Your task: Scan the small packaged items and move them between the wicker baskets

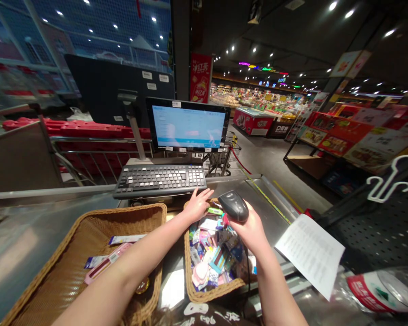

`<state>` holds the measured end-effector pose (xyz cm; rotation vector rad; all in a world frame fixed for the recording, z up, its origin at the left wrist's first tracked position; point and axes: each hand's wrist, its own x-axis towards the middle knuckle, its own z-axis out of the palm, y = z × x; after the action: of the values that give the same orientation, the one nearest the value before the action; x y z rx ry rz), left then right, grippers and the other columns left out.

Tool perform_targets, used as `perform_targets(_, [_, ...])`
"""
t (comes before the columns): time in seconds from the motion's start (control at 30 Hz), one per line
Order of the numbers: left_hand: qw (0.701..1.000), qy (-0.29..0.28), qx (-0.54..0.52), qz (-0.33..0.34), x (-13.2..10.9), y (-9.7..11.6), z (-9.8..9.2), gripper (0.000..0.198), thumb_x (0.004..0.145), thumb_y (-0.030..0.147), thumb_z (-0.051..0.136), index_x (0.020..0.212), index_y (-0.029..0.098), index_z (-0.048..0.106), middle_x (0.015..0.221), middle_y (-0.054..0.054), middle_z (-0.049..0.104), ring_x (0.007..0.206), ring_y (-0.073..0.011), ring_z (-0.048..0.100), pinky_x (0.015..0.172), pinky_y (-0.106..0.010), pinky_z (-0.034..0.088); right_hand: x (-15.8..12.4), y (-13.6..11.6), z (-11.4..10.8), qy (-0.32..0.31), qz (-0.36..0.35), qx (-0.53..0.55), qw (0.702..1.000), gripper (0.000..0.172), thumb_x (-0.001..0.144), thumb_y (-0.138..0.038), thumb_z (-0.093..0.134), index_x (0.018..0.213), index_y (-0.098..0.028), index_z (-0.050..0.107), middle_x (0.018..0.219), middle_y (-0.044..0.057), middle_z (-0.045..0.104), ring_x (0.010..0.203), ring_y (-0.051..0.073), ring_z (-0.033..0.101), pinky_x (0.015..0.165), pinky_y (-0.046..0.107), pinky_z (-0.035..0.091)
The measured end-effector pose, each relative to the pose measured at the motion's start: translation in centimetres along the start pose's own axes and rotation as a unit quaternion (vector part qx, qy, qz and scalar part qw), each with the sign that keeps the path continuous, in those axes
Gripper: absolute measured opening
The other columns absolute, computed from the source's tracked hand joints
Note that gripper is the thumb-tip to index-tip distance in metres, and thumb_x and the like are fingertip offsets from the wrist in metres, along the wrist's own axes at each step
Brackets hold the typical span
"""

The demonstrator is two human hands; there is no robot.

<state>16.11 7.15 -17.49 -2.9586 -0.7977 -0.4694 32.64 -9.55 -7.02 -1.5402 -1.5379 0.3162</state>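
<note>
At the far left, red plastic shopping baskets [78, 131] sit stacked behind a metal rail. On the steel checkout counter [268, 213], a wide wicker basket [47, 271] lies nearest the left side, holding a pink packaged item [105, 265] and a white-and-purple packet [125, 239], with the person's left forearm passing over it.

The left hand [199, 204] is open, palm down with fingers spread, grasping nothing. It sits over the far rim of a second wicker basket [204, 290], just in front of a black cash-register keyboard [159, 180]. Behind that keyboard stands a lit monitor [187, 124] on a post. This second basket is heaped with small colourful packaged goods [211, 249], and the left hand is the nearer to their far edge.

The right hand [250, 228] is clenched around the handle of a black barcode scanner [233, 206], held just above the heaped goods, its head tilted toward the left hand. A thin black cable [248, 271] drops from near the hand.

Further right, a printed paper sheet [309, 253] lies tilted over the counter's near edge, beside a black pegboard panel [370, 231] carrying a white plastic hook [389, 181]. A bottle with a red label [370, 290] lies in the lower right corner.
</note>
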Motion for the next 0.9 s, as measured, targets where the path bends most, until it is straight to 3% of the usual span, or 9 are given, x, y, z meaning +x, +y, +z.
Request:
perform_targets(0.3, [0.999,0.04,0.0,0.006,-1.0,0.1,-2.4,0.007,0.081,0.023,0.067,0.084,0.021,0.072,0.154,-0.008,0.041,0.14,-0.0311,0.038,0.117,-0.065,0.01,-0.3,-0.6,0.2,0.001,-0.001,0.005,1.0,0.035,0.073,-0.028,0.064,0.107,-0.022,0.063,0.113,0.01,0.068,0.106,0.028,0.064,0.095,0.044,0.051])
perform_targets(0.63, [0.997,0.076,0.017,0.007,-2.0,-0.3,-4.6,0.012,0.082,0.02,0.062,0.088,0.021,0.072,0.153,-0.009,0.042,0.14,-0.0307,0.039,0.117,-0.066,0.008,-0.8,-0.7,0.7,-0.007,0.008,0.002,1.0,0.042,0.074,-0.032,0.064,0.114,-0.02,0.062,0.124,0.013,0.064,0.118,0.031,0.06,0.103,0.049,0.046])
perform_targets(0.9, [0.992,0.116,0.042,-0.018,-3.6,-1.4,-7.8,0.011,0.08,0.016,0.062,0.085,0.02,0.071,0.15,-0.01,0.046,0.139,-0.032,0.04,0.117,-0.067,0.009,-1.1,-1.8,1.3,-0.001,-0.006,0.011,1.0,0.041,0.074,-0.028,0.064,0.114,-0.02,0.06,0.119,0.011,0.066,0.112,0.029,0.062,0.1,0.044,0.048])
